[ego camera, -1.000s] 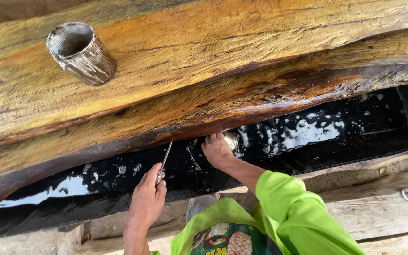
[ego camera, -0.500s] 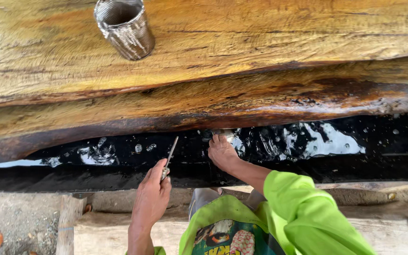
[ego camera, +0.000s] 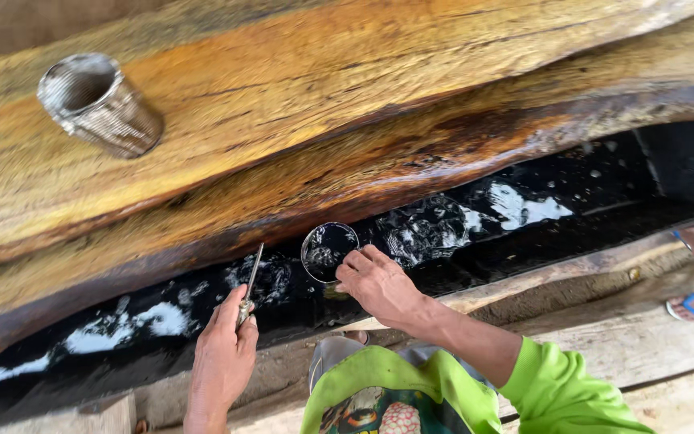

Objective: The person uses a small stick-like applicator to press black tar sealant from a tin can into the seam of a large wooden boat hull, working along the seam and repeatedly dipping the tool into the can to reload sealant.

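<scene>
Rough golden timber fills most of what you see: a huge weathered slab (ego camera: 347,104) slanting from nine o'clock up toward two o'clock, its lower edge darkened and wet. Beneath that edge runs a long trough of glossy black liquid (ego camera: 443,233), foamy in patches, stretching from seven o'clock to three o'clock. Below it lie pale planks (ego camera: 668,345), and at three o'clock someone else's foot in a blue sandal (ego camera: 688,307) rests on them.

At ten o'clock a ribbed tin can (ego camera: 100,104) lies tipped on the slab, well apart from your work.

Your right hand (ego camera: 379,283), just below centre, has its fingers curled over the rim of a small round cup (ego camera: 329,249) that is dark inside and sits right at the liquid's surface. Keep the cup level as you lift it, I would judge, so nothing slops back.

Your left hand (ego camera: 222,354), at seven o'clock, pinches a thin metal tool (ego camera: 249,283) between thumb and fingers, tip angled up toward the slab's wet edge. Hold it steady and clear of the cup.
</scene>
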